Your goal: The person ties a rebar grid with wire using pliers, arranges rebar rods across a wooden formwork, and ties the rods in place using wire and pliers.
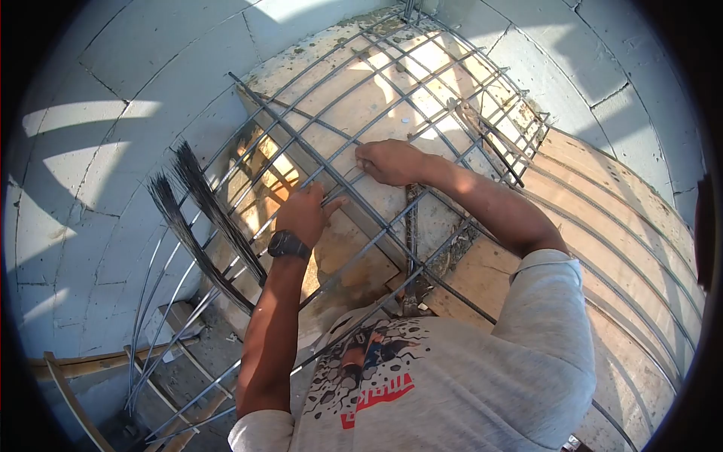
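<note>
Two hands at a rebar grid (392, 222)
Left hand (301, 215) partly open; right hand (388, 162) pinched closed; cannot tell what, if anything, either holds.

Left forearm (273, 324) extends forward, the left hand (300, 215) back-up, thumb splayed from the fingers — right elbow (544, 245) bent, right hand (390, 162) curled, fingertips gathered near the thumb.

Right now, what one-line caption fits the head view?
Left hand and right hand at a rebar grid, dark wires left of the watch, block wall beyond.
</note>
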Demonstrator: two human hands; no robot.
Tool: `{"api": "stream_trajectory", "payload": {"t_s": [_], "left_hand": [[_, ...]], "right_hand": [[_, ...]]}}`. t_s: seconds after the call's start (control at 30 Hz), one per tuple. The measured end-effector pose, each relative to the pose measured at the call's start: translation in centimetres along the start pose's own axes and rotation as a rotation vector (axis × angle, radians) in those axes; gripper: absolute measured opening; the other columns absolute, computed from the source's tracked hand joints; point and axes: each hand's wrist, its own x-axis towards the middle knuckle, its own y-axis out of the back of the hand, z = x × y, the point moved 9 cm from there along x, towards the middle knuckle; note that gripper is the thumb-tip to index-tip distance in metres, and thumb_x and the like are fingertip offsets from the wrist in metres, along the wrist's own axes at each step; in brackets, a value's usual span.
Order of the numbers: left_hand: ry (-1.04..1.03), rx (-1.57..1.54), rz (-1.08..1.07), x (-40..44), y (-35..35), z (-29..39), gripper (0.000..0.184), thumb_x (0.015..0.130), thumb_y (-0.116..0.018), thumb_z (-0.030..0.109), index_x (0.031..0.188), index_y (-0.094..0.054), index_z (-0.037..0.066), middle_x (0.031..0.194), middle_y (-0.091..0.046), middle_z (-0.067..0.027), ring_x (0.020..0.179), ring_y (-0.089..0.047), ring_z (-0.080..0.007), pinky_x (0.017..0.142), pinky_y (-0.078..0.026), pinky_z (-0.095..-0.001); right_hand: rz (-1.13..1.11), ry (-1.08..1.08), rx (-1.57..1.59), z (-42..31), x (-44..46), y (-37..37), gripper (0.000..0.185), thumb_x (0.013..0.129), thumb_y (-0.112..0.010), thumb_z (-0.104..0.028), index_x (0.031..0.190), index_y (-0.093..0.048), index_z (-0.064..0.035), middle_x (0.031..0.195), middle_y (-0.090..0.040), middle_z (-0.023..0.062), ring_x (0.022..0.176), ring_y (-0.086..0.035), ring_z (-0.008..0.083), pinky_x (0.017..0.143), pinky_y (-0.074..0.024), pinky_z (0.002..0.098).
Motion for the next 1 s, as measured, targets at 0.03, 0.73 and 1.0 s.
{"api": "stream_trajectory", "payload": {"t_s": [0.03, 0.73, 1.0], "left_hand": [[-0.019, -0.012, -0.046, 0.4, -0.2, -0.4, 0.055, 0.089, -0.073, 0.056, 0.092, -0.063, 0.002, 0.084, -0.071, -0.0199, 0.080, -0.069, -0.0424, 0.069, -0.054, -0.0504], [-0.145, -0.063, 0.037, 0.6, 0.1, -0.1, 0.043, 0.093, -0.074, 0.046, 0.109, -0.073, 0.006, 0.094, -0.074, -0.0152, 0.085, -0.072, -0.0333, 0.073, -0.056, -0.0427], [-0.109, -0.018, 0.040, 0.3, -0.2, -0.2, 0.046, 0.091, -0.075, 0.050, 0.110, -0.076, 0.008, 0.095, -0.075, -0.0134, 0.087, -0.073, -0.0328, 0.074, -0.057, -0.0437]], "right_hand": [[0.056, 0.016, -0.063, -0.3, -0.1, 0.2, 0.022, 0.097, -0.055, -0.021, 0.106, -0.067, -0.0053, 0.102, -0.071, 0.0173, 0.102, -0.068, 0.0390, 0.089, -0.0534, 0.0494], [-0.054, 0.014, -0.225, -1.6, 0.6, 0.3, 0.022, 0.090, -0.062, -0.011, 0.108, -0.074, -0.0104, 0.107, -0.072, 0.0137, 0.108, -0.069, 0.0338, 0.091, -0.0564, 0.0471], [0.107, 0.012, -0.204, -2.0, 0.5, 1.5, 0.022, 0.092, -0.060, -0.018, 0.103, -0.076, -0.0077, 0.097, -0.074, 0.0169, 0.097, -0.071, 0.0376, 0.086, -0.0553, 0.0489]]}}
